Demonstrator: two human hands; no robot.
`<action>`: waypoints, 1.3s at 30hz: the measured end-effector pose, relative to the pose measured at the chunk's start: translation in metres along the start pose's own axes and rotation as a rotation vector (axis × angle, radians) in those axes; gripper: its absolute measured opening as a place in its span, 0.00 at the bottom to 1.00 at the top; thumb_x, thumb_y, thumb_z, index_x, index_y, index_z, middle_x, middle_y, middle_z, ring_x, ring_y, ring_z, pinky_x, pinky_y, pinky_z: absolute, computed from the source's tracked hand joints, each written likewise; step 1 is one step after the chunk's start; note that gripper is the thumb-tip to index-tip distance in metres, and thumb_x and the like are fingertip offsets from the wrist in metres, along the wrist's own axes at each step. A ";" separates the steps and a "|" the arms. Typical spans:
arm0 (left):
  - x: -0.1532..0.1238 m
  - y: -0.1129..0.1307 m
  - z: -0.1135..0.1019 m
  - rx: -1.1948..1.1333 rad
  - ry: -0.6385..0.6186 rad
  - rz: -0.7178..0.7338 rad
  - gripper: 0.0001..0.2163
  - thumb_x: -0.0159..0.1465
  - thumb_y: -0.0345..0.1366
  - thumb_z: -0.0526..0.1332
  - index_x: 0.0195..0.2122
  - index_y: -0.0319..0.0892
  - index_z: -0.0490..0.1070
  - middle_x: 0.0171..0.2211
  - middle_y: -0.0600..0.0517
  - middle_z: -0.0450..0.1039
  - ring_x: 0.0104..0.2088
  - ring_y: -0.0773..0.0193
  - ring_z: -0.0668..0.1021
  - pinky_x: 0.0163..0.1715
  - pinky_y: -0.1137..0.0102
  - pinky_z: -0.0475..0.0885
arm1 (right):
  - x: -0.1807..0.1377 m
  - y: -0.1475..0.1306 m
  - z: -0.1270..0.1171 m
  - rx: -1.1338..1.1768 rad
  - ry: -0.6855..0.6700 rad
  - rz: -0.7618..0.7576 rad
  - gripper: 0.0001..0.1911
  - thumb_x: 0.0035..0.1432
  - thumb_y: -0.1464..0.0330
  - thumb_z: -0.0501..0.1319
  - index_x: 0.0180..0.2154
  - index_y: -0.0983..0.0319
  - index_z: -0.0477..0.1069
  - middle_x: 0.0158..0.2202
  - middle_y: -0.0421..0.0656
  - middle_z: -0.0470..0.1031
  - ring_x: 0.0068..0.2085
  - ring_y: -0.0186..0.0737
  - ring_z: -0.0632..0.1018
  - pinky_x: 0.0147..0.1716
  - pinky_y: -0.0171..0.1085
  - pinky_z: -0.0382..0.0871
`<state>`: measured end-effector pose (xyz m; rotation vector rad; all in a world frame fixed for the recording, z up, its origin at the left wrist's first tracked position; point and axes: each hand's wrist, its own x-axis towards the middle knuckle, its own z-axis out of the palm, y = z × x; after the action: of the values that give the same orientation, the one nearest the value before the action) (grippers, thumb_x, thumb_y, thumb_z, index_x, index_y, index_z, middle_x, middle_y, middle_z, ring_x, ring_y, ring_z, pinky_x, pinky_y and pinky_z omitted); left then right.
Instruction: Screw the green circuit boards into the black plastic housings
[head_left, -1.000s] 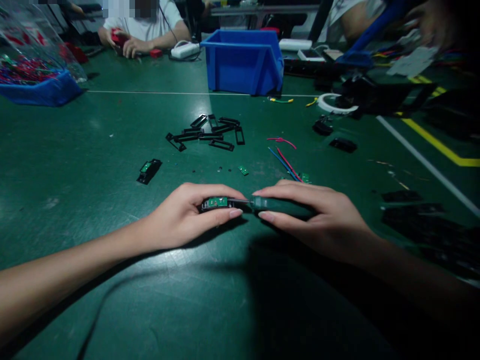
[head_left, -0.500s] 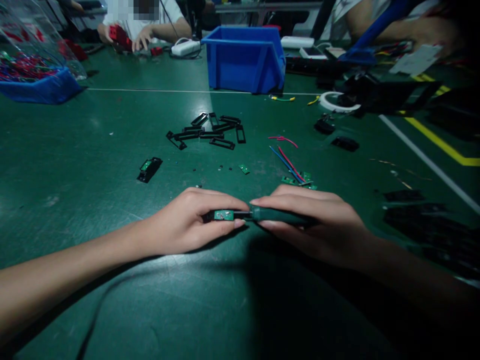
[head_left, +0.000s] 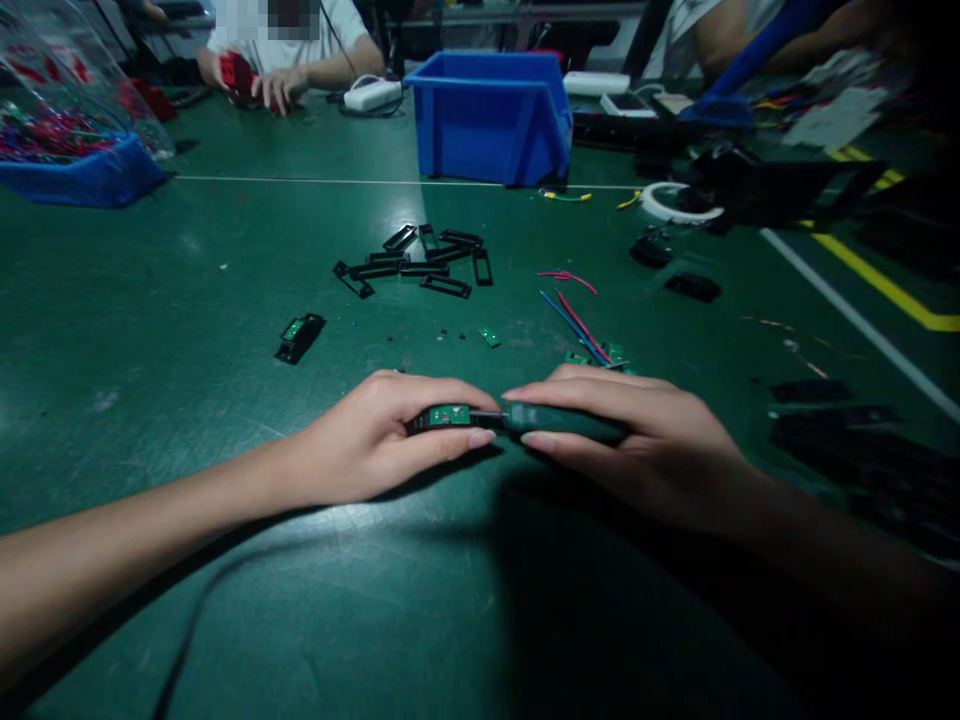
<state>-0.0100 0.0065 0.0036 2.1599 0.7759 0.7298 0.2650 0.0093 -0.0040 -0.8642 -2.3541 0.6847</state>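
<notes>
Left hand [head_left: 382, 440] pinches a black part [head_left: 448, 415] with a green board on top, low on the mat [head_left: 150, 330]. Fingers hide most of it. Right hand [head_left: 637, 440] is wrapped around a green driver [head_left: 562, 422], tip at the part's right end; contact is too small to tell. The right side is dark and the black pieces there are unreadable. Beyond the hands: wires [head_left: 574, 320], a loose module [head_left: 298, 338] to the left, then a pile of frames [head_left: 420, 262], with open mat between. Blue bin [head_left: 491, 120] at the far side.
</notes>
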 end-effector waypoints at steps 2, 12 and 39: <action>0.000 0.000 0.000 0.005 0.010 -0.025 0.11 0.72 0.38 0.65 0.51 0.41 0.81 0.35 0.53 0.83 0.31 0.71 0.79 0.30 0.80 0.71 | 0.000 0.000 0.000 -0.012 -0.002 0.011 0.17 0.68 0.63 0.66 0.56 0.52 0.77 0.45 0.40 0.82 0.43 0.35 0.82 0.45 0.30 0.73; 0.000 -0.002 0.001 0.026 0.056 0.009 0.10 0.70 0.36 0.67 0.51 0.40 0.81 0.39 0.52 0.85 0.35 0.70 0.83 0.36 0.80 0.74 | 0.004 -0.004 0.003 -0.035 0.001 0.070 0.15 0.69 0.61 0.65 0.54 0.54 0.79 0.44 0.40 0.82 0.42 0.35 0.82 0.46 0.31 0.74; -0.002 -0.002 0.001 -0.001 0.002 0.000 0.12 0.72 0.38 0.65 0.52 0.39 0.80 0.36 0.53 0.83 0.31 0.73 0.79 0.31 0.81 0.69 | -0.005 -0.001 0.009 0.018 0.112 -0.203 0.21 0.67 0.74 0.66 0.60 0.63 0.72 0.46 0.44 0.80 0.45 0.31 0.80 0.44 0.29 0.73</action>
<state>-0.0107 0.0058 0.0008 2.1583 0.7770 0.7322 0.2618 0.0027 -0.0113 -0.6281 -2.2920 0.5583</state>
